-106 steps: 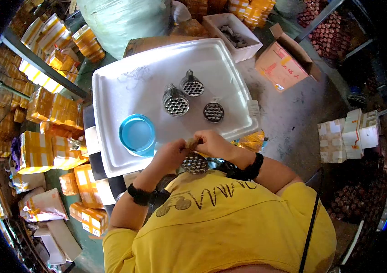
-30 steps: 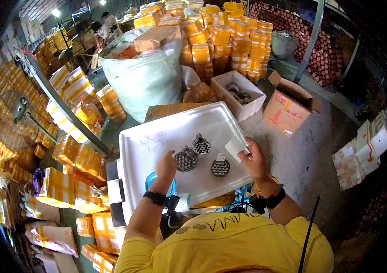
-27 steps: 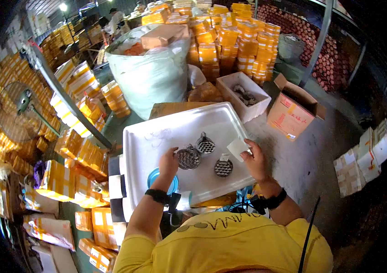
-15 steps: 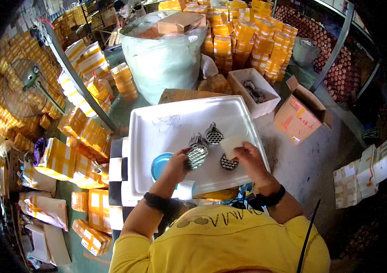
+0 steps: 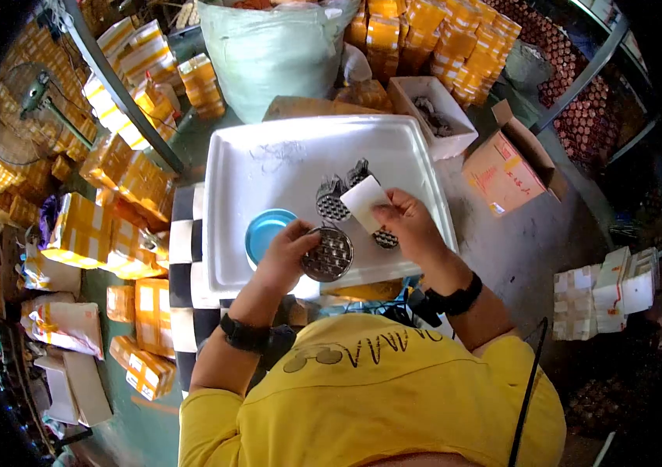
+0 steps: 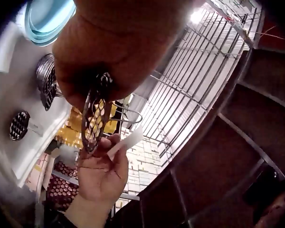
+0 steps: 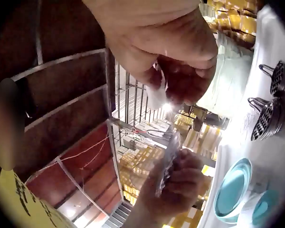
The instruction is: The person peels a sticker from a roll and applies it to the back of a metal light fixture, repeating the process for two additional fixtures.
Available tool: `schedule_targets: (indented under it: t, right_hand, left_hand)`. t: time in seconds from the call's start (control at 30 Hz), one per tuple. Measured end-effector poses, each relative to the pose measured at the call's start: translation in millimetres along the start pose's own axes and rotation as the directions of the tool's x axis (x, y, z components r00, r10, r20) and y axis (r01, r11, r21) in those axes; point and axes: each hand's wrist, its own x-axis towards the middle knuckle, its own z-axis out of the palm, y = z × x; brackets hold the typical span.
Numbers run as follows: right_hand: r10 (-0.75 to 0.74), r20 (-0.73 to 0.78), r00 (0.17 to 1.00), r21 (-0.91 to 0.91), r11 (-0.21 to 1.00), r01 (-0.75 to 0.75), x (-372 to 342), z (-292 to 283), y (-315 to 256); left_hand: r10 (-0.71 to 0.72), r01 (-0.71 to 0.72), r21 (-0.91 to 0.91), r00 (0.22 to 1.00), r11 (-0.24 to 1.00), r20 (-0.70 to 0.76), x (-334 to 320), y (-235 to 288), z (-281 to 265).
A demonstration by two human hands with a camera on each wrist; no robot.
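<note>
My left hand [image 5: 284, 255] grips a round dark metal grille disc [image 5: 329, 255] by its edge, raised over the near side of the white tray [image 5: 226, 167]. In the left wrist view this disc shows nearly edge-on, an open lattice. Opposite it, my right hand [image 5: 418, 227] pinches a small white card [image 5: 364, 205] between thumb and fingers. Further back on the tray lie a stack of similar discs [image 5: 332, 204] and another disc [image 5: 358, 173]. One more disc [image 5: 385, 239] shows partly behind my right hand; the left wrist view has it with a pale tag.
A round blue dish [image 5: 270, 227] sits at the tray's left, beside my left forearm. Beyond the tray stand a large pale-green sack [image 5: 272, 58], a white foam box [image 5: 441, 128] and an opened cardboard carton [image 5: 506, 175]. Yellow-taped boxes [image 5: 89, 233] crowd the left side.
My left hand has lifted a disc from the stack and drawn it toward my body. The right hand has carried the white card leftward, close to that disc. The head view has tilted down.
</note>
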Motion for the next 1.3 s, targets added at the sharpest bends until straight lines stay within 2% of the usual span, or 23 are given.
schedule_targets:
  t: [0.03,0.13,0.17,0.27,0.3,0.4,0.5,0.6,0.8,0.93,1.03,1.2,1.3]
  right_hand:
    - [-0.036,-0.015,0.999,-0.016,0.999,0.035,1.6,-1.4,0.4]
    - [-0.071,0.026,0.997,-0.234,0.969,0.075,3.1,-0.7,-0.5]
    - [-0.057,0.036,0.998,-0.358,0.932,0.066,2.4,1.5,-5.2]
    - [0.036,0.111,0.993,-0.441,0.897,0.017,-1.1,9.1,-18.6]
    - [-0.004,0.107,0.994,-0.491,0.869,0.057,-3.1,11.4,-21.0]
    - [-0.002,0.205,0.979,-0.549,0.828,0.117,-5.1,15.3,-32.0]
    - [0.041,0.257,0.965,-0.538,0.836,0.107,-4.9,17.5,-38.7]
    - [0.157,0.290,0.944,-0.465,0.885,-0.004,-4.0,18.3,-36.3]
    - [0.078,0.312,0.947,-0.465,0.882,0.080,-4.5,18.6,-33.2]
    - [0.075,0.299,0.951,-0.469,0.880,0.078,-3.5,17.1,-31.1]
    - [0.072,0.284,0.956,-0.470,0.880,0.073,-4.4,17.8,-33.6]
    - [0.031,0.262,0.964,-0.468,0.878,0.099,-3.9,18.7,-33.0]
    - [0.096,0.322,0.942,-0.383,0.923,0.037,-1.9,17.1,-29.8]
  left_hand:
    - [-0.029,0.030,-0.079,1.000,0.996,0.003,-3.1,1.0,0.8]
    - [-0.066,0.065,-0.138,0.998,0.988,-0.003,-9.9,3.4,9.0]
    - [-0.083,0.083,-0.118,0.997,0.989,0.009,-9.1,1.5,8.0]
    - [-0.132,0.132,-0.074,0.991,0.989,0.007,-11.3,2.0,13.2]
    - [-0.133,0.133,-0.021,0.991,0.991,0.019,-10.3,1.1,12.4]
    - [-0.165,0.167,-0.013,0.984,0.986,0.068,-11.7,1.1,12.8]
    - [-0.177,0.180,-0.011,0.976,0.984,0.130,-10.3,-3.3,9.5]
    - [-0.149,0.145,0.038,0.976,0.989,0.158,-7.0,-7.9,7.3]
    - [-0.154,0.147,0.056,0.976,0.988,0.156,-4.3,-7.4,7.2]
    - [-0.185,0.184,0.025,0.971,0.983,0.151,-3.6,-4.3,9.6]
    - [-0.152,0.144,0.068,0.977,0.987,0.147,-2.9,-5.1,10.0]
    - [-0.172,0.169,0.032,0.979,0.985,0.112,-2.0,-4.3,10.3]
    - [-0.156,0.153,0.033,0.984,0.988,0.085,-2.4,-3.4,12.3]
